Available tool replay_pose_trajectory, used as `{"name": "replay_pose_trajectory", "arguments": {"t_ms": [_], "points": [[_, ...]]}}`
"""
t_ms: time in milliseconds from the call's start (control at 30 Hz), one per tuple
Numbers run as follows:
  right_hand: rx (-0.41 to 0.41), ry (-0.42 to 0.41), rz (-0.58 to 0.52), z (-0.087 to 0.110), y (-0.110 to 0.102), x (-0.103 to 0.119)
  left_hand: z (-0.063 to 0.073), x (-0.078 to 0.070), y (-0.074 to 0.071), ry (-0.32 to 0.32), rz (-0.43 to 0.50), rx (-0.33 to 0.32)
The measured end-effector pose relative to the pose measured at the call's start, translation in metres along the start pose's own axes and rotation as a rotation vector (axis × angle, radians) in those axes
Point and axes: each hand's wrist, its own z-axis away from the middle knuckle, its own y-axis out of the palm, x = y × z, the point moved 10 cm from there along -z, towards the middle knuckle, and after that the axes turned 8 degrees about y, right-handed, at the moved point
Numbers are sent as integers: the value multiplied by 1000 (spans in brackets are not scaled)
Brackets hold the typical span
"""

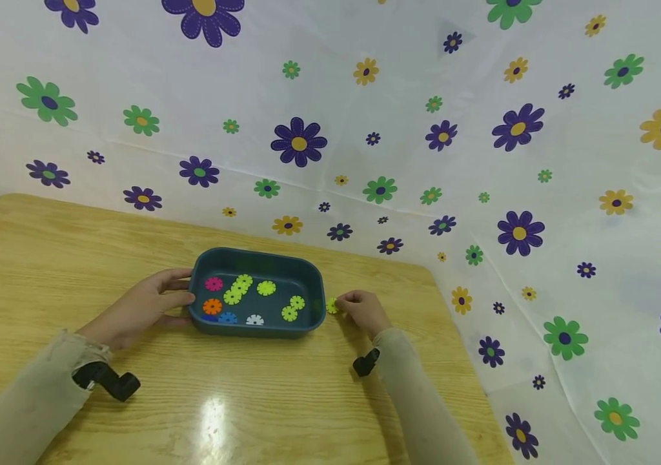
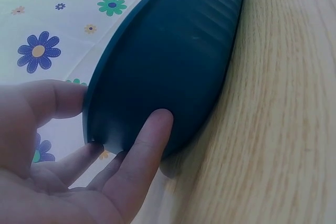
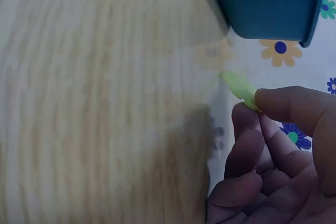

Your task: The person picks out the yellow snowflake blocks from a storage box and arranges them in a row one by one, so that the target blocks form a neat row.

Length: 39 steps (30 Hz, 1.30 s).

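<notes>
Right hand (image 1: 363, 311), head view: thumb and fingertips are closed to a narrow gap and pinch one lime disc (image 1: 332, 305), located just outside the right end of the bin (image 1: 261, 330). The disc is flat, round and bright yellow-green, with a notched edge; the fingers cover part of it. Left hand (image 1: 150, 302) is partly open and grips the left end of the bin. Inside lie further lime-coloured discs, some overlapping, with a pink disc (image 1: 213, 284), an orange disc (image 1: 212, 307), a white disc (image 1: 255, 320) and blue ones. The bin stands on the table (image 1: 237, 400). Left wrist view: the thumb meets the bin's rim; a fingertip presses the smooth, dark teal outer wall. Right wrist view: the lime disc appears thin, tilted and nearly edge-on, apart from the bin; contact with the table cannot be determined.
</notes>
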Motion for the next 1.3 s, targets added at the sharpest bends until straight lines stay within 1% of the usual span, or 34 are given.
{"name": "replay_pose_trajectory", "arguments": {"t_ms": [200, 367, 533, 767, 933, 1167, 1300], "points": [[-54, -14, 58, 0, -3, 3, 0, -5, 2, 1, 7, 5], [-61, -35, 88, -1, -3, 5, 1, -7, 2, -2, 12, 5], [-61, -34, 111, -1, -3, 6, 2, -8, 3, -5, 10, 3], [-58, -21, 127, -2, 0, 6, 3, -10, 3, -11, 5, 0], [-55, -12, 115, 1, -1, 6, 3, -8, 3, -14, 5, -1], [-92, -20, 103, 4, -10, 8, 3, -7, 1, -9, 8, -3], [-90, -27, 101, 7, -14, 11, 2, -7, 2, -5, 14, 0]]}}
